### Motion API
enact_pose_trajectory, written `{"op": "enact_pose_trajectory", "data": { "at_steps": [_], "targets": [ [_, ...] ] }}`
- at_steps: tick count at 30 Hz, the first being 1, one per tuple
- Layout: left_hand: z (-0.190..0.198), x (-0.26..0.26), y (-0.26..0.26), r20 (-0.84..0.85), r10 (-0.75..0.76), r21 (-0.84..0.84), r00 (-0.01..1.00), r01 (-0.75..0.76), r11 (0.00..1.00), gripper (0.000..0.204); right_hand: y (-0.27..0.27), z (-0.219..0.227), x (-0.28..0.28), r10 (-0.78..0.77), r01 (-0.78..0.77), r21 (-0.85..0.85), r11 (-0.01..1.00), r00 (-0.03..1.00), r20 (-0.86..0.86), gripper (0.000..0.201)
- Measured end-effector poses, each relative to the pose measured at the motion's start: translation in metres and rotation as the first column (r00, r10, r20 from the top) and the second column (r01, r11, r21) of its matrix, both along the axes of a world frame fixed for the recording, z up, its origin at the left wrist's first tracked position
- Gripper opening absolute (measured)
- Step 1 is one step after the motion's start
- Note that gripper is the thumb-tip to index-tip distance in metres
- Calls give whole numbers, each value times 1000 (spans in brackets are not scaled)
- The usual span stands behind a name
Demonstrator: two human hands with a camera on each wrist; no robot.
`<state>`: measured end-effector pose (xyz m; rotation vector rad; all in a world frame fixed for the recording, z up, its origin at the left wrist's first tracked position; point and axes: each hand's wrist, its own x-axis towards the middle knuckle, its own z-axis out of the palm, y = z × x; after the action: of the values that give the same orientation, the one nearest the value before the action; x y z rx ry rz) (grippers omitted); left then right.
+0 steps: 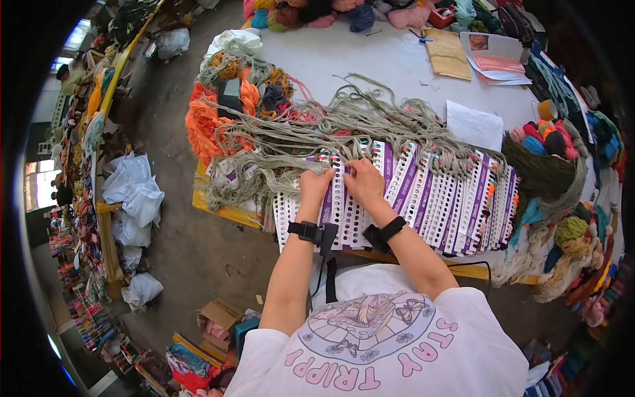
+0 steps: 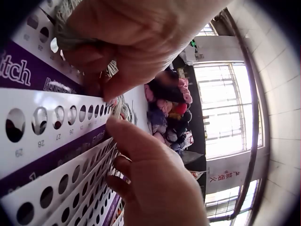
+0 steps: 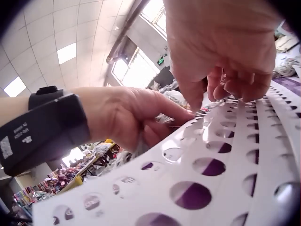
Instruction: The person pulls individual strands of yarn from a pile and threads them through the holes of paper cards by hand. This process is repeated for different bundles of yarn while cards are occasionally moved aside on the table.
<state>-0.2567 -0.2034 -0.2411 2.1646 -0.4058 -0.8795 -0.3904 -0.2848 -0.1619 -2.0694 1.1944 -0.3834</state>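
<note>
Both hands meet at the top end of a white and purple perforated thread card (image 1: 338,198), with numbered holes down its length. My left hand (image 1: 316,185) has its fingers curled around grey-green yarn (image 2: 68,28), its fingertips at the card's end. From the other side, my right hand (image 1: 365,182) pinches the card's end near small looped threads, its other fingers curled under. The right wrist view shows the left hand (image 3: 136,113) low beside the card and the right hand (image 3: 221,52) above. Their fingertips partly hide the strand being handled.
A long row of similar cards (image 1: 440,205) overlaps along the table's front edge. Loose grey-green yarn (image 1: 291,135) sprawls behind them, with orange yarn (image 1: 205,122) at left. A paper sheet (image 1: 474,126) and coloured skeins (image 1: 546,139) lie to the right.
</note>
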Motion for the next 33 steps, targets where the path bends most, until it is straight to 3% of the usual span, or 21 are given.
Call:
{"op": "enact_pose_trajectory", "data": {
  "at_steps": [3,4,6,7,10,11,14,15,18,20,21,25,28,29,32,33],
  "targets": [
    [57,-15,-13,-213,49,-119,976,-76,990,17,6,27,0,51,-49,110,993,999,-18,48],
    [63,-20,-15,-346,91,-186,934,-163,969,16,9,37,0,65,-61,163,985,998,-24,55],
    [71,-25,-17,-594,130,-275,794,-353,894,16,12,30,-1,66,-65,72,995,998,-4,62],
    [77,-22,-17,-728,144,-172,670,-382,908,13,11,30,-2,57,-57,73,996,998,1,60],
    [62,-19,-14,-883,-28,-218,469,-357,908,10,2,34,-9,47,-41,168,985,998,-32,57],
    [56,-29,-17,-826,18,-219,563,-349,911,11,-2,37,-12,48,-36,215,976,998,-51,57],
    [60,-59,-35,-599,124,-257,791,-336,906,15,-5,44,-23,-120,88,226,970,984,133,51],
    [65,-65,-39,-533,139,-299,835,-339,892,16,-4,40,-23,-168,139,158,978,967,189,46],
    [66,-66,-38,-346,175,-408,922,-316,856,19,-9,35,-28,-253,221,182,958,951,180,43],
    [61,-57,-27,-271,182,-459,945,-293,839,18,-11,36,-30,-228,198,177,964,959,169,41],
    [70,-53,-21,-370,178,-402,912,-330,854,14,-10,36,-29,-203,179,155,972,966,161,40],
    [105,-32,5,-559,67,-442,826,-365,819,8,2,42,-19,-86,64,149,987,986,145,38],
    [122,-21,18,-707,67,-408,704,-483,775,9,7,40,-13,-50,41,64,997,988,147,36],
    [118,-14,25,-728,14,-446,685,-489,750,10,5,40,-13,-51,36,128,991,992,119,34],
    [151,-9,25,-826,14,-423,564,-636,646,8,5,33,-10,-31,26,64,998,996,85,34],
    [164,-7,27,-816,-14,-469,578,-647,602,10,6,34,-10,-29,24,56,998,995,92,33]
  ]
}}
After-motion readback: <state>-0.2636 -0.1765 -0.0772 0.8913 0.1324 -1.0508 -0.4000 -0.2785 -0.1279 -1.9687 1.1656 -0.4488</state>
